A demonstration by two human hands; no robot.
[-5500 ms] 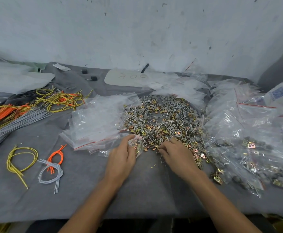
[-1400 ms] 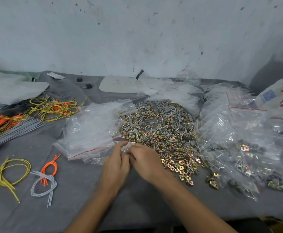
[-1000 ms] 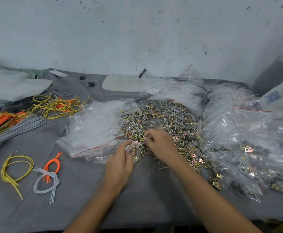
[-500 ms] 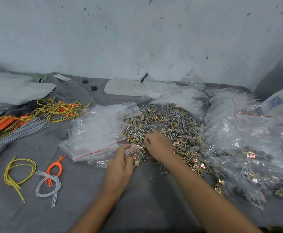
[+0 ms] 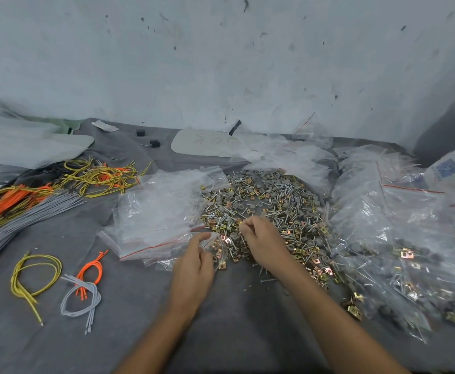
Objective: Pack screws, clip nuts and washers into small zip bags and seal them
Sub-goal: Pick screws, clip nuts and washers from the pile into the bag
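A heap of loose screws, brass clip nuts and grey washers point(image 5: 275, 206) covers the middle of the grey cloth. My left hand point(image 5: 194, 265) holds a small clear zip bag point(image 5: 216, 251) at the heap's near edge, with a few clip nuts showing inside it. My right hand point(image 5: 264, 238) rests on the heap just right of the bag, fingers curled and pinching small parts at their tips. A stack of empty zip bags point(image 5: 156, 214) lies to the left of the heap.
Filled bags point(image 5: 410, 255) pile up on the right. Coloured wire loops point(image 5: 36, 276) and wire bundles point(image 5: 32, 201) lie on the left. A white board point(image 5: 207, 143) sits at the back by the wall point(image 5: 221, 63). Bare grey cloth point(image 5: 234, 319) lies between my forearms.
My right hand left the bag mouth and moved up onto the heap, curling its fingers on parts. My left hand kept hold of the small bag in the same place.
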